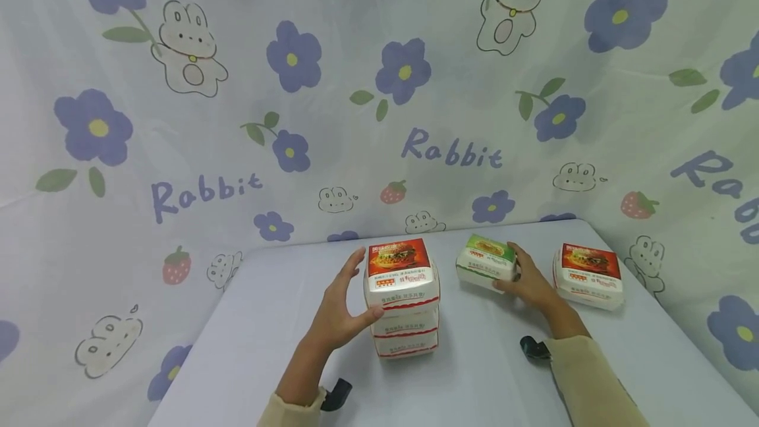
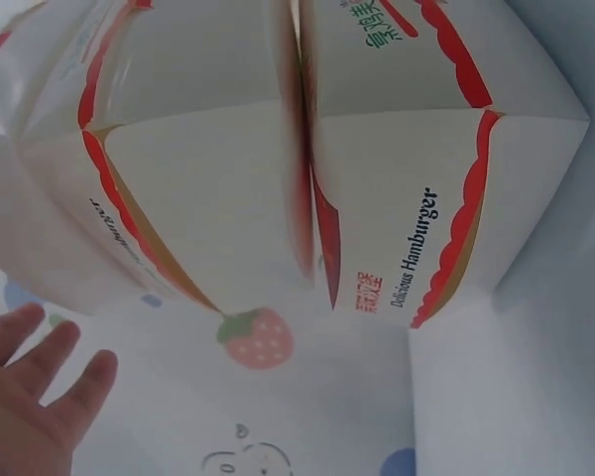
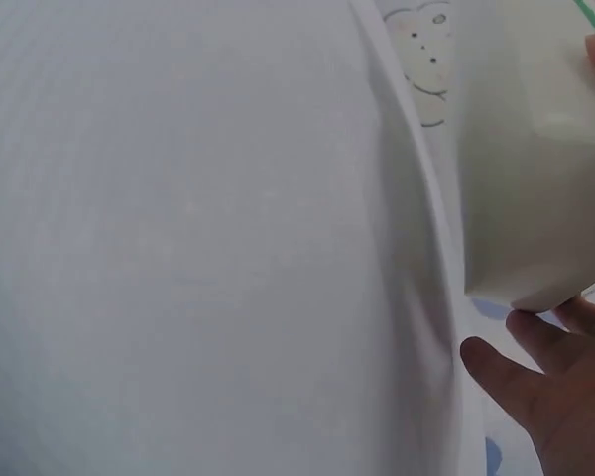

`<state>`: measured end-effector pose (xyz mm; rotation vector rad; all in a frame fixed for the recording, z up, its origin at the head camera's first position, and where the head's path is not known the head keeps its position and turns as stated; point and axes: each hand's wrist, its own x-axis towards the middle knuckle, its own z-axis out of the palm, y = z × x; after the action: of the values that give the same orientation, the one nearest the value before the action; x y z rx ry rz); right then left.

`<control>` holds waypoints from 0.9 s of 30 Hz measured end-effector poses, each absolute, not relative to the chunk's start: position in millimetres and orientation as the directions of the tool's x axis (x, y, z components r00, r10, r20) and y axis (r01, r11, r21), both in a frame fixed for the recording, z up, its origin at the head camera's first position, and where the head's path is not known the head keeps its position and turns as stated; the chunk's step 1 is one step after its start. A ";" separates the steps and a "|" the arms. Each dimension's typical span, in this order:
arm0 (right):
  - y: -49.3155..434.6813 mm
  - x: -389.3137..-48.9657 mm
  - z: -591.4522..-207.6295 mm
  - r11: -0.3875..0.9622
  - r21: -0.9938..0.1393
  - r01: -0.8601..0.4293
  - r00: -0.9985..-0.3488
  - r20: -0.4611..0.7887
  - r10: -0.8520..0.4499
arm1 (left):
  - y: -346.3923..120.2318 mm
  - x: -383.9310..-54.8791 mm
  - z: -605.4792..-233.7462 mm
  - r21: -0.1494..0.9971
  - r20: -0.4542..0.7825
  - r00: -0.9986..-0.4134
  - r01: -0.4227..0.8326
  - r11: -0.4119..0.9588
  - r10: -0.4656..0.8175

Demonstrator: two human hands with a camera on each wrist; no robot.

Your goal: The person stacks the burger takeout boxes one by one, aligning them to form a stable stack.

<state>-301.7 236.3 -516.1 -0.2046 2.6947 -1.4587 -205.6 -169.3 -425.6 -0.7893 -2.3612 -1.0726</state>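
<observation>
A stack of three burger boxes stands mid-table, the top burger box (image 1: pixel 398 275) bearing a red burger label. My left hand (image 1: pixel 339 315) is at the stack's left side, fingers spread and extended, thumb tip at the top box's front lower corner. In the left wrist view the fingers (image 2: pixel 94 387) stand apart from the white box sides (image 2: pixel 208 198). Right of the stack, my right hand (image 1: pixel 528 280) grips a green-labelled burger box (image 1: pixel 483 269) by its right side, thumb at the front and fingers behind. The right wrist view shows this box (image 3: pixel 535 198) lifted off the table, fingertips at its lower edge.
Another red-labelled burger box (image 1: pixel 589 275) sits on the right part of the table, beyond my right forearm. The white-covered table (image 1: pixel 273 295) ends at the back against a curtain (image 1: pixel 338 104) printed with flowers and rabbits.
</observation>
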 end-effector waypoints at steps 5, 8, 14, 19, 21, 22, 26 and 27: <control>235.4 -299.2 -508.4 0.528 -0.846 -0.079 -0.988 -0.004 -0.155 | -170.5 -205.5 -422.6 0.528 0.597 -0.735 0.662 0.531 0.322; 235.7 -297.2 -503.5 0.499 -0.862 -0.086 -0.987 0.006 -0.160 | -171.2 -205.9 -422.0 0.525 0.599 -0.733 0.663 0.533 0.322; 233.0 -289.5 -489.6 0.430 -0.897 -0.103 -0.984 0.028 -0.176 | -170.3 -204.1 -421.0 0.535 0.579 -0.753 0.640 0.551 0.312; 228.9 -284.0 -475.2 0.407 -0.901 -0.149 -0.977 0.072 -0.199 | -170.0 -202.5 -418.8 0.535 0.573 -0.758 0.634 0.559 0.312; 228.0 -283.2 -469.3 0.403 -0.900 -0.165 -0.976 0.089 -0.199 | -170.0 -202.6 -416.9 0.532 0.573 -0.758 0.634 0.561 0.313; 227.7 -282.8 -466.3 0.401 -0.900 -0.170 -0.975 0.096 -0.199 | -169.8 -202.6 -415.8 0.533 0.572 -0.760 0.631 0.563 0.309; 227.7 -280.3 -457.2 0.394 -0.900 -0.186 -0.973 0.114 -0.199 | -169.2 -202.0 -412.0 0.530 0.567 -0.765 0.623 0.575 0.307; 227.8 -279.3 -455.9 0.390 -0.900 -0.195 -0.972 0.123 -0.202 | -169.2 -201.4 -411.4 0.529 0.567 -0.764 0.624 0.575 0.308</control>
<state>-279.3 227.8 -455.9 -0.3728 2.6140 -1.6902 -201.4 -169.2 -411.4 -0.7511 -2.3940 -1.0366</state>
